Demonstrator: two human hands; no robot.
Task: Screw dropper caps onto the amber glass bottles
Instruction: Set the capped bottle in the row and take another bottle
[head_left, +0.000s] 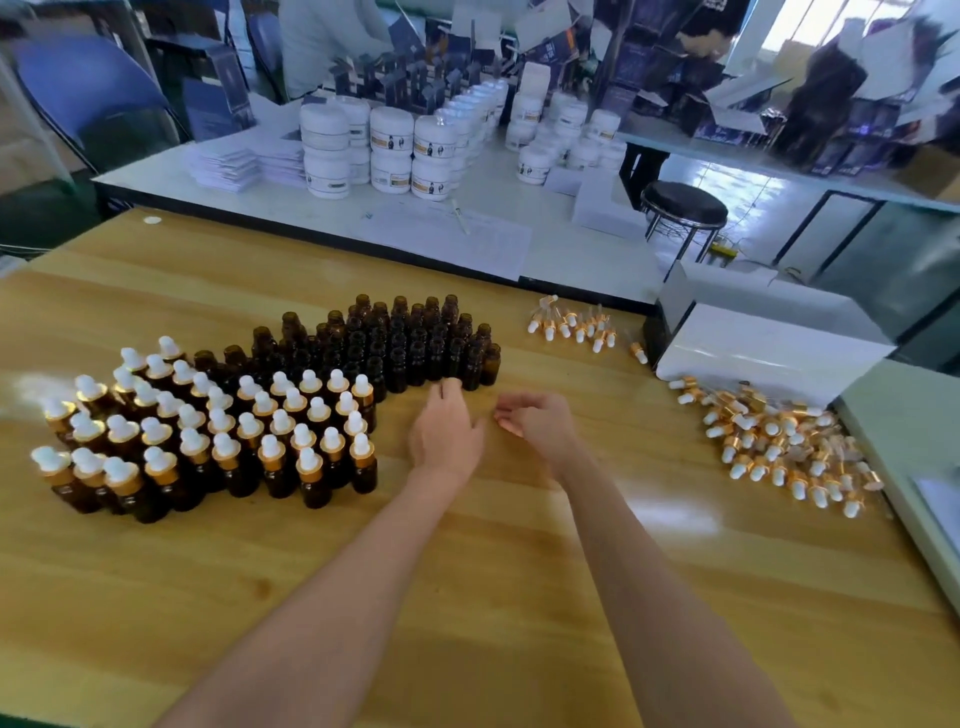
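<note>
Several capped amber bottles (218, 441) with white-bulb, gold-collar droppers stand in a cluster at the left of the wooden table (467, 597). Behind them stand several uncapped amber bottles (410, 343). My left hand (447, 431) hovers just in front of the uncapped group, its fingers relaxed and reaching toward the nearest bottle, holding nothing. My right hand (535, 421) is beside it, fingers loosely curled, with nothing visible in it. A large pile of loose dropper caps (779, 441) lies at the right. A smaller bunch of dropper caps (571, 325) lies further back.
A white box (769, 348) sits at the table's right rear, by the cap pile. A white table (467, 228) behind carries stacked white jars (395, 150) and papers. A black stool (683, 208) stands beyond. A person works at the far side.
</note>
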